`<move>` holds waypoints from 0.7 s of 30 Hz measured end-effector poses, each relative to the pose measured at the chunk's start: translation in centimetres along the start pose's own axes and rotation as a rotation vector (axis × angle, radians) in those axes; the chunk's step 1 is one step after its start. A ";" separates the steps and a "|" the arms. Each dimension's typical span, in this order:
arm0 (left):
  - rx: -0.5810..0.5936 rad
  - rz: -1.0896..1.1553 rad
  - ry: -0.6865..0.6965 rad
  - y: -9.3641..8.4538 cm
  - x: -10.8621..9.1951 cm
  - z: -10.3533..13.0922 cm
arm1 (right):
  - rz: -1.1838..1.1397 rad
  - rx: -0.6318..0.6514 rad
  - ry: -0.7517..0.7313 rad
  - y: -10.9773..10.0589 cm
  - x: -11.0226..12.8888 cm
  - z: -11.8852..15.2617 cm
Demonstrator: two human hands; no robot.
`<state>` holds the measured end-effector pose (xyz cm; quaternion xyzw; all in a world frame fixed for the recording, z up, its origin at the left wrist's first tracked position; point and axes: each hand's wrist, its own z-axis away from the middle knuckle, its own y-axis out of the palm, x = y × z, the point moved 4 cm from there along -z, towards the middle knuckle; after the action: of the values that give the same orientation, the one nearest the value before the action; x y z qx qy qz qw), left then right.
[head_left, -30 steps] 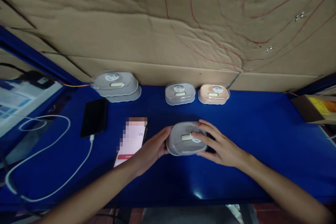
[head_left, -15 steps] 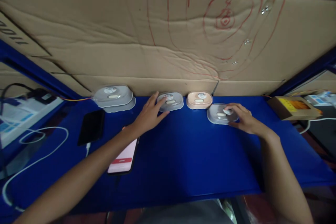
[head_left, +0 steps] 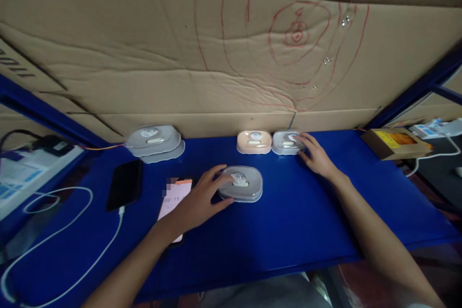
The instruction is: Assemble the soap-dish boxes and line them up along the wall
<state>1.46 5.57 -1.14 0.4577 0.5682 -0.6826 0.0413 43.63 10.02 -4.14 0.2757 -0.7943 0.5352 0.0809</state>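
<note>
A grey lidded container lies toward the middle of the blue table, and my left hand rests on its left side, fingers spread over the lid. My right hand touches the right side of another grey container at the back, its fingers apart. Beside that one, on its left, sits a peach container. Two grey containers are stacked at the back left. Each visible lid has a round sticker and a pale oblong piece.
A lit phone lies partly under my left forearm. Left of it is a dark phone with a white cable. A cardboard wall closes the back. At right stands an open-windowed box; power strips are at left.
The middle grey container and my left hand have come nearer to me. My right hand and its grey container have moved back and left, beside the peach one. The view has shifted slightly.
</note>
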 end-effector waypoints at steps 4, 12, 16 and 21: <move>0.043 -0.007 0.017 0.3 -0.5 0.3 | -0.052 -0.051 -0.044 3.0 2.9 -1.1; 0.151 0.057 -0.005 1.3 -1.0 0.7 | -0.172 0.086 -0.157 2.1 11.6 1.3; 0.145 0.062 0.064 1.5 -0.9 0.8 | -0.201 0.398 -0.390 3.7 17.1 4.3; 0.138 0.077 0.027 1.7 -0.3 1.0 | -0.317 0.427 -0.379 5.2 17.3 5.1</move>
<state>2.05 4.03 -2.32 0.4901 0.5021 -0.7120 0.0282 27.32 0.80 -3.11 0.5014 -0.6121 0.6097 -0.0460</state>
